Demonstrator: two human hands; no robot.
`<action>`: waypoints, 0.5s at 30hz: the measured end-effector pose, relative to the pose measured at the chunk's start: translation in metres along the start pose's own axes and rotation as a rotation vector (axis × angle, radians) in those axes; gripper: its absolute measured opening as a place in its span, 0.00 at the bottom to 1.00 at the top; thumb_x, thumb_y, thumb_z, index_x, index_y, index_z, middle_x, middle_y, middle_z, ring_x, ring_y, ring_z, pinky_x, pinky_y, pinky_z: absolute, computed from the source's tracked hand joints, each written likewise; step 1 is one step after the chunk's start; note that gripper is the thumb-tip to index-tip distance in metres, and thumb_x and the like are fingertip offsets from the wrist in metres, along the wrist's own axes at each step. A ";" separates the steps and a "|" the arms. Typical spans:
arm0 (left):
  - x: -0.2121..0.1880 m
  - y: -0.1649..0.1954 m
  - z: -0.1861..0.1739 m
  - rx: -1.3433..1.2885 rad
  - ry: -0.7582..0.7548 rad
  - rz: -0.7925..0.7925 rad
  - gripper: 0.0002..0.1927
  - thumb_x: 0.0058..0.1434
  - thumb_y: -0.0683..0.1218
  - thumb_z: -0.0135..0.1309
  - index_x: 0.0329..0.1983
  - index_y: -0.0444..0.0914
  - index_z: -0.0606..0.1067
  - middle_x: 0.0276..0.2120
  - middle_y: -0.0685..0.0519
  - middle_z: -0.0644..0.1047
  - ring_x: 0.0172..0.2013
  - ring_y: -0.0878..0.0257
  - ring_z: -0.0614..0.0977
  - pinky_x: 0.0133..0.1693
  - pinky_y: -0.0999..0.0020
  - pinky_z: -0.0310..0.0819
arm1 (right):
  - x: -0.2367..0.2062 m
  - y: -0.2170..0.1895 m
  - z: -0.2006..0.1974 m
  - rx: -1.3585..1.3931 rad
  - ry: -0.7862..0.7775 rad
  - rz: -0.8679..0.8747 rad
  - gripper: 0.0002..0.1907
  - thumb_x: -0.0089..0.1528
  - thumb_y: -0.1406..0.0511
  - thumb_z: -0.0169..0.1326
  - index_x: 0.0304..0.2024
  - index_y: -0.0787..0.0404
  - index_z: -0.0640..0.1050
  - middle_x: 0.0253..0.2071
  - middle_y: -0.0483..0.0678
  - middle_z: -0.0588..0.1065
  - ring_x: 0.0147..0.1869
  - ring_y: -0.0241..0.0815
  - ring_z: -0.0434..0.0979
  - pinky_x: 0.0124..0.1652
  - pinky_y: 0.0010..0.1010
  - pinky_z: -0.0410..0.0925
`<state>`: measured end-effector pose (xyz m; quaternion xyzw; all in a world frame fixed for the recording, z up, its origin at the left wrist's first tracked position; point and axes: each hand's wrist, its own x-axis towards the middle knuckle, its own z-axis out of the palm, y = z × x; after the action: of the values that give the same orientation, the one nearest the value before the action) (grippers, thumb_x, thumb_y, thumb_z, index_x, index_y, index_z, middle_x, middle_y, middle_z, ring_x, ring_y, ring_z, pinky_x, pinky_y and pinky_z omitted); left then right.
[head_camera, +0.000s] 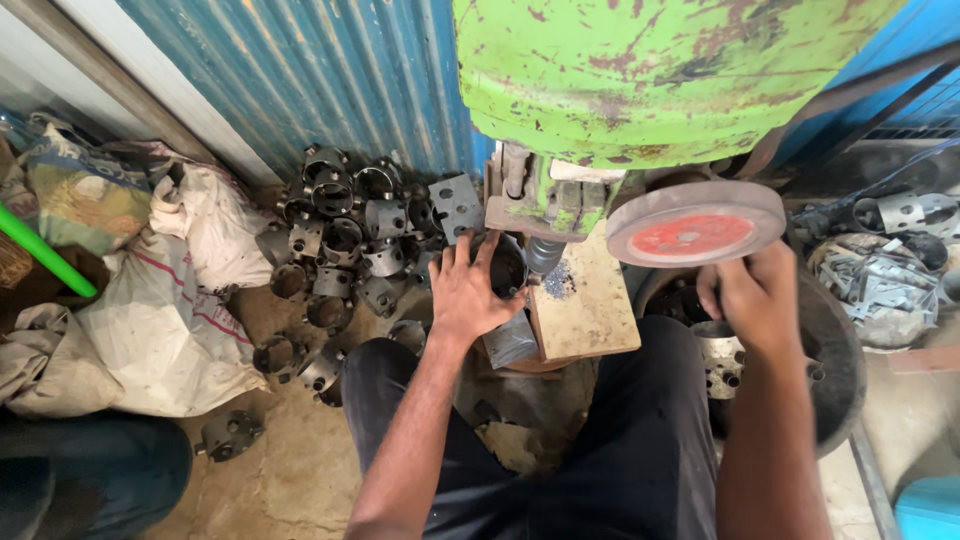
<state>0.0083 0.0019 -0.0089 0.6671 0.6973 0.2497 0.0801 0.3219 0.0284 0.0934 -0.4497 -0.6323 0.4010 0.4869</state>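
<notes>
Left hand (470, 290) fingers wrapped on dark round metal ring (507, 268) under chipped green press (640, 80). Right hand (755, 295), at 3 o'clock, closed over grey lugged ring (722, 358); pinch unclear.

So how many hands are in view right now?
2. The left hand rests on a dark metal ring under the green press; the right hand reaches into the pan.

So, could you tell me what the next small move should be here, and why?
Probably seat the dark metal ring squarely under the press tool: the left hand holds it at the wooden block, apparently not yet centred, while the right hand is over the bowl of parts.
</notes>
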 end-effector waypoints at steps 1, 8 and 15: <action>0.000 0.000 -0.001 0.003 0.007 0.002 0.52 0.41 0.63 0.70 0.70 0.45 0.66 0.63 0.42 0.65 0.59 0.40 0.70 0.59 0.40 0.59 | -0.006 -0.014 -0.001 0.036 0.034 0.034 0.10 0.74 0.69 0.45 0.53 0.70 0.73 0.22 0.47 0.70 0.19 0.32 0.66 0.18 0.23 0.56; -0.001 0.022 -0.027 0.037 -0.078 -0.080 0.54 0.45 0.66 0.67 0.73 0.44 0.62 0.62 0.43 0.65 0.61 0.41 0.69 0.59 0.39 0.61 | -0.026 -0.112 -0.003 0.083 0.135 -0.105 0.24 0.70 0.68 0.46 0.67 0.75 0.67 0.60 0.57 0.75 0.31 0.40 0.78 0.21 0.22 0.65; -0.013 0.025 -0.057 0.026 -0.224 -0.363 0.55 0.53 0.74 0.55 0.76 0.42 0.56 0.67 0.40 0.60 0.67 0.36 0.65 0.55 0.38 0.73 | -0.015 -0.133 -0.004 -0.081 0.124 -0.108 0.20 0.70 0.69 0.46 0.62 0.77 0.70 0.56 0.60 0.76 0.29 0.42 0.78 0.20 0.22 0.66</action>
<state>0.0063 -0.0244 0.0486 0.5552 0.7959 0.1462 0.1921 0.3040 -0.0220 0.2166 -0.4583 -0.6400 0.3193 0.5276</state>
